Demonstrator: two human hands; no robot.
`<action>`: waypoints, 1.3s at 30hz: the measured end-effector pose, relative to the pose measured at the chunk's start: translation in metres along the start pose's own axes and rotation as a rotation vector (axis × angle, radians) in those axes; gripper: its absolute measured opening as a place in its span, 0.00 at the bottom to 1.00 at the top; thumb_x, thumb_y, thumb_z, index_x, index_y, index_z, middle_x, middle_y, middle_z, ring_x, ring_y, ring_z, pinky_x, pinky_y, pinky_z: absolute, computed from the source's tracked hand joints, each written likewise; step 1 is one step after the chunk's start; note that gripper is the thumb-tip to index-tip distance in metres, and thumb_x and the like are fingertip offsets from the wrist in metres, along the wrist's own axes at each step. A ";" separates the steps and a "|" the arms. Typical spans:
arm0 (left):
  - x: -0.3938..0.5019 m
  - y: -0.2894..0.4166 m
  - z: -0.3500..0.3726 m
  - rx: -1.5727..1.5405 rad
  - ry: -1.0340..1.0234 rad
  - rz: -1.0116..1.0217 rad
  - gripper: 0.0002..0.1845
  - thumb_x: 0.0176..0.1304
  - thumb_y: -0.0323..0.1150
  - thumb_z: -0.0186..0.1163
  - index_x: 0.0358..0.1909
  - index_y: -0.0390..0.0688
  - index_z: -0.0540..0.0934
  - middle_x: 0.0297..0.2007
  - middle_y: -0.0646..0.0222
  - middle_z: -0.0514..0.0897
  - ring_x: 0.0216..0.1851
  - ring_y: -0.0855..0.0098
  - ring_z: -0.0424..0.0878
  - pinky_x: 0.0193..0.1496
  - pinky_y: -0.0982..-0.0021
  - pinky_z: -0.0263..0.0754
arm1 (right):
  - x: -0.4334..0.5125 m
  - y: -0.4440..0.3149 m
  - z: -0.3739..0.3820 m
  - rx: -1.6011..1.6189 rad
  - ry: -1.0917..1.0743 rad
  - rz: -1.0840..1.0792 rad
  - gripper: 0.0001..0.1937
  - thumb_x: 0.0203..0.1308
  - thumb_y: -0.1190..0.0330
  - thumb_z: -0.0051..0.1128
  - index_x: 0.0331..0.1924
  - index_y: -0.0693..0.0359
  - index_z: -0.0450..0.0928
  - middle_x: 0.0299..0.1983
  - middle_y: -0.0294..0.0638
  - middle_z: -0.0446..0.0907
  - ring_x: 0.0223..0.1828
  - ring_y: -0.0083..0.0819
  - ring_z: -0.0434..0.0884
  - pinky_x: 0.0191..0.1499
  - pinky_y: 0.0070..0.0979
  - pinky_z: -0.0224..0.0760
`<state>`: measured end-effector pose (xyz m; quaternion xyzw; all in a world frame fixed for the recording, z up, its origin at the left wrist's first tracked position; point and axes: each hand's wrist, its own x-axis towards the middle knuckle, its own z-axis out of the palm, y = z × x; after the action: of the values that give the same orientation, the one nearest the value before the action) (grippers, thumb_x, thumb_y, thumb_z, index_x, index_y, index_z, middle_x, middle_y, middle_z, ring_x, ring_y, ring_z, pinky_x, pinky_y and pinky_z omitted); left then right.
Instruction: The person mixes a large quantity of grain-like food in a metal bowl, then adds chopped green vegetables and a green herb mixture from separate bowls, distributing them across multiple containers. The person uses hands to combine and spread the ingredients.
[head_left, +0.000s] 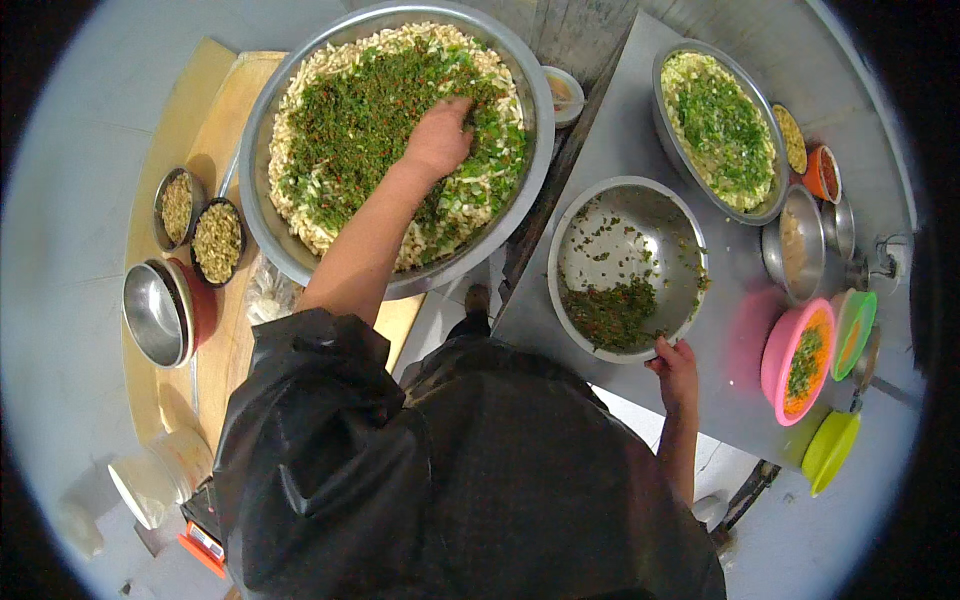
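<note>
In the large metal basin (541, 161) lies a pale chopped food with green pieces and a dark green chopped herb mix (352, 120) flecked with red. My left hand (441, 139) rests in this food, right of the basin's middle, its fingertips partly hidden; whether it grips any is not visible. To the right, my right hand (673, 360) pinches the near rim of a smaller steel bowl (630, 199), which stands on the grey table. More of the dark green mix lies at that bowl's bottom, with bits scattered up its walls.
An oval-looking basin (660, 124) of chopped greens stands at the back right. Along the right edge are a metal bowl (772, 247), a pink bowl (769, 367) and a lime-green bowl (840, 454). Two small bowls of chopped food (176, 210) (217, 241) and stacked bowls (154, 315) stand left.
</note>
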<state>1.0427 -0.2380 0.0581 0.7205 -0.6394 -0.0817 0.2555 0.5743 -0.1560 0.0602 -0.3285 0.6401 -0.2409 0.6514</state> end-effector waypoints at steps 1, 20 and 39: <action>-0.001 0.003 0.005 0.026 -0.158 -0.021 0.21 0.52 0.28 0.57 0.50 0.37 0.71 0.50 0.49 0.73 0.50 0.52 0.71 0.55 0.61 0.67 | 0.000 0.000 0.000 -0.001 0.002 -0.001 0.09 0.56 0.66 0.56 0.38 0.60 0.73 0.28 0.32 0.76 0.21 0.18 0.72 0.32 0.20 0.71; -0.106 0.064 -0.038 -0.638 -0.062 -0.347 0.10 0.54 0.23 0.57 0.39 0.37 0.77 0.34 0.66 0.80 0.37 0.73 0.77 0.43 0.76 0.69 | 0.014 -0.013 -0.014 -0.011 -0.128 -0.060 0.15 0.57 0.61 0.54 0.43 0.63 0.74 0.34 0.35 0.78 0.31 0.22 0.75 0.38 0.20 0.70; -0.076 0.253 0.118 -0.257 -0.714 0.365 0.28 0.44 0.32 0.65 0.50 0.38 0.69 0.45 0.48 0.75 0.48 0.52 0.73 0.52 0.58 0.68 | 0.017 0.001 -0.024 0.050 -0.341 -0.123 0.12 0.53 0.68 0.58 0.39 0.61 0.72 0.33 0.36 0.76 0.32 0.24 0.75 0.39 0.22 0.68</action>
<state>0.7543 -0.2096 0.0608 0.4840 -0.7896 -0.3588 0.1162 0.5516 -0.1707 0.0491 -0.3868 0.4928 -0.2368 0.7426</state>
